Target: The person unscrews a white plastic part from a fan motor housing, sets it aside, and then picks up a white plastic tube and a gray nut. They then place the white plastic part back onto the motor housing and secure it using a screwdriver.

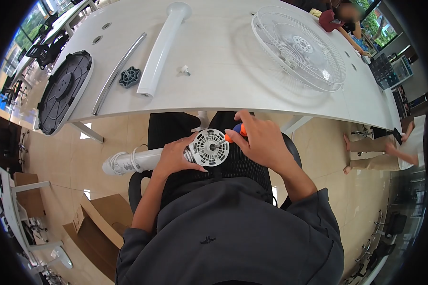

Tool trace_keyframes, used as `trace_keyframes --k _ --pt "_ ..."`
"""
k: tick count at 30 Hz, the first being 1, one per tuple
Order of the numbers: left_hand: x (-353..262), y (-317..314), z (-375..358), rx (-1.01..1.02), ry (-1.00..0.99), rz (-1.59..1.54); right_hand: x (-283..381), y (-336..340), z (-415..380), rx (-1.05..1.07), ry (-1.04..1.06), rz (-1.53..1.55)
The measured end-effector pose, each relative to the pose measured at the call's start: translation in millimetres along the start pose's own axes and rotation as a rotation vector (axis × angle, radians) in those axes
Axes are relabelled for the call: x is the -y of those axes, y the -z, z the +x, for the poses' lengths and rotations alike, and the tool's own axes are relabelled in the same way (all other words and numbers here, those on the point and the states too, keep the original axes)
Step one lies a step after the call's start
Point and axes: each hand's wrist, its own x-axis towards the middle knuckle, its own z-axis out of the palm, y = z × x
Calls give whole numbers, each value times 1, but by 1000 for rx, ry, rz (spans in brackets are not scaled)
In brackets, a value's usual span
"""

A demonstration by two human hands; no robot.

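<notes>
On my lap lies a white fan body, its round slotted motor face [211,147] turned up and its white tube [145,160], wrapped with a cord, pointing left. My left hand [177,156] is closed round the neck just behind the motor face. An orange and blue screwdriver [236,133] is gripped in my right hand [261,141], its shaft reaching down to the centre of the motor face. The tip meets the hub area; exactly what it touches is too small to tell.
The white table [214,90] holds a black round base [64,92], a metal tube [119,73], a dark knob [130,77], a white pole [161,52], a small white part [184,71] and fan grilles [299,47]. A cardboard box [97,223] stands lower left. People are at the right.
</notes>
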Motion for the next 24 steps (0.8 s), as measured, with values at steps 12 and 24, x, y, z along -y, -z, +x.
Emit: trace_keyframes --k 12,24 --pt "1 0 -2 8 1 10 -17 -9 -3 -186 195 165" --pt "1 -1 0 13 -10 7 -18 -14 -8 -169 145 140"
